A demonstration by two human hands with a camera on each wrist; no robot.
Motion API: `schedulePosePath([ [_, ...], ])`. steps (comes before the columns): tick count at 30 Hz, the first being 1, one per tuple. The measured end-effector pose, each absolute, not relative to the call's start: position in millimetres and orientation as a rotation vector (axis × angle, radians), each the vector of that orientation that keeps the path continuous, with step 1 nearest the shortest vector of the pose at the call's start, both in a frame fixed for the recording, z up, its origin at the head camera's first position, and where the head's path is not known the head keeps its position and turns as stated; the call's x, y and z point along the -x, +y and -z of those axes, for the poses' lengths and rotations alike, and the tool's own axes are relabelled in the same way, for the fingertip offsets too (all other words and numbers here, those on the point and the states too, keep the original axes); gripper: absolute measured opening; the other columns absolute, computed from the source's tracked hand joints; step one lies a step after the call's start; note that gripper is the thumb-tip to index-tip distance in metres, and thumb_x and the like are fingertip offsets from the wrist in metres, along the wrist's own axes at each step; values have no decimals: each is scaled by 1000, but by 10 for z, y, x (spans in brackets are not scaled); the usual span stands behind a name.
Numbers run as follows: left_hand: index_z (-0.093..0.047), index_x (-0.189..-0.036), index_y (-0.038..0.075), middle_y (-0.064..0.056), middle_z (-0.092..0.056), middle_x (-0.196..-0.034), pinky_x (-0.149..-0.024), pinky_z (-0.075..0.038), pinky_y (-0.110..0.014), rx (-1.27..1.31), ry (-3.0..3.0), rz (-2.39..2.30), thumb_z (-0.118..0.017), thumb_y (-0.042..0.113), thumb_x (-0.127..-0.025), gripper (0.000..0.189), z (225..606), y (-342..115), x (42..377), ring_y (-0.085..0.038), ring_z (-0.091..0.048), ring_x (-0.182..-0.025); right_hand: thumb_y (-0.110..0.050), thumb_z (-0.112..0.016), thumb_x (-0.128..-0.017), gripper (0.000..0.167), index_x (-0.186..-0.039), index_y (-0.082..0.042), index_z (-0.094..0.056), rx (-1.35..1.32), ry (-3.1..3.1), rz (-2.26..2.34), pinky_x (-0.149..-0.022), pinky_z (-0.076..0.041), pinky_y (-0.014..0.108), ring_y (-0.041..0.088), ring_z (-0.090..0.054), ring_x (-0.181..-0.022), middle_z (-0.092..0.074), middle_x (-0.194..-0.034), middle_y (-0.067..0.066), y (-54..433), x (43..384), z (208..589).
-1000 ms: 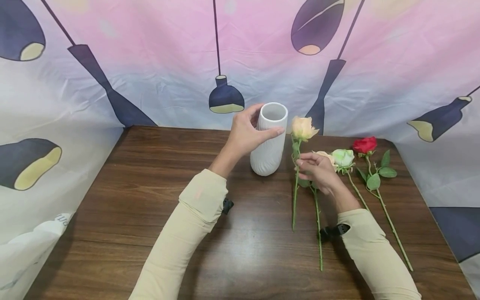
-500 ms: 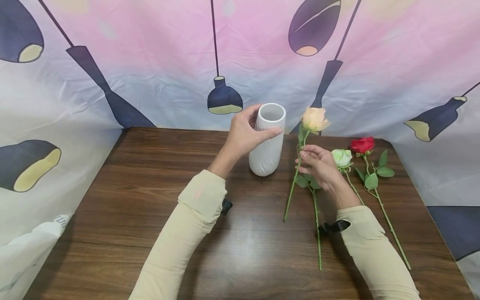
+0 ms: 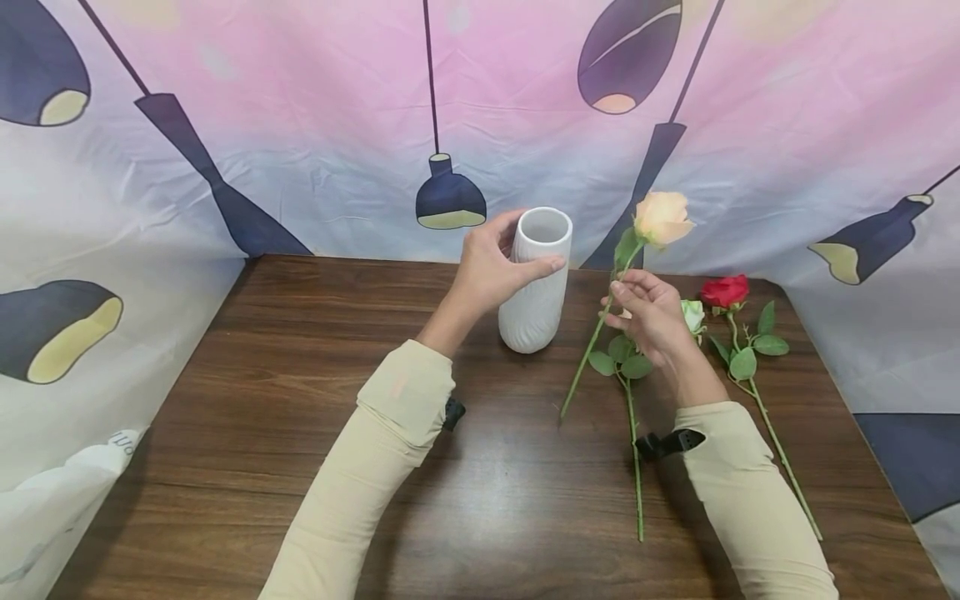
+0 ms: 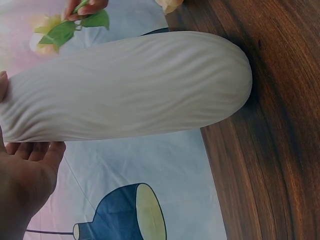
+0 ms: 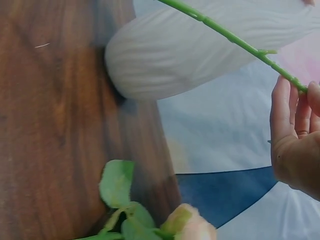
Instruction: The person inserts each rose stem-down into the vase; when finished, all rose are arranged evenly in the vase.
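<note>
A white ribbed vase (image 3: 531, 312) stands upright on the table, its mouth facing up. My left hand (image 3: 491, 267) grips it near the rim, thumb across the front; the left wrist view shows the vase (image 4: 130, 90) from the side. Just right of it, my right hand (image 3: 652, 321) pinches the green stem of a peach rose (image 3: 663, 218). That rose leans, bloom up to the right and stem end down to the left, in front of the vase (image 5: 165, 55) in the right wrist view. The stem passes between thumb and fingertips.
Beneath my right hand lies another peach rose (image 5: 192, 225), its bloom mostly hidden in the head view. A green-white rose (image 3: 693, 315) and a red rose (image 3: 725, 291) lie to the right on the wooden table (image 3: 300, 400). A patterned cloth (image 3: 337, 125) hangs behind.
My right hand has lifted the peach rose up and to the right, and its stem has tilted more. My left hand stays on the vase, which has not moved.
</note>
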State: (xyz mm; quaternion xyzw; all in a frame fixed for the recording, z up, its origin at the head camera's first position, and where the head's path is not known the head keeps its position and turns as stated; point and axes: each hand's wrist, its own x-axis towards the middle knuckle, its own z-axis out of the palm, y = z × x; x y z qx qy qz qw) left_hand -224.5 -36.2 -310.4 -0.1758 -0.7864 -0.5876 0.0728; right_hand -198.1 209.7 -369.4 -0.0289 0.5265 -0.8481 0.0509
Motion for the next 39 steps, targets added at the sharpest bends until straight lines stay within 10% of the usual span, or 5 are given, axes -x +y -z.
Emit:
schedulePosePath([
  [39,-62,-135,5,-14,-72,-123,-98,-59,-40,547,-2329,1809,-90,17,-75,67,3113,-363,2251,-25,-72,-111,4,-62,-96,6,-93,1,-57,317,1190,3081,-53,-60,31,21,-68,-69,-66,-80,10,2208,2180,2738],
])
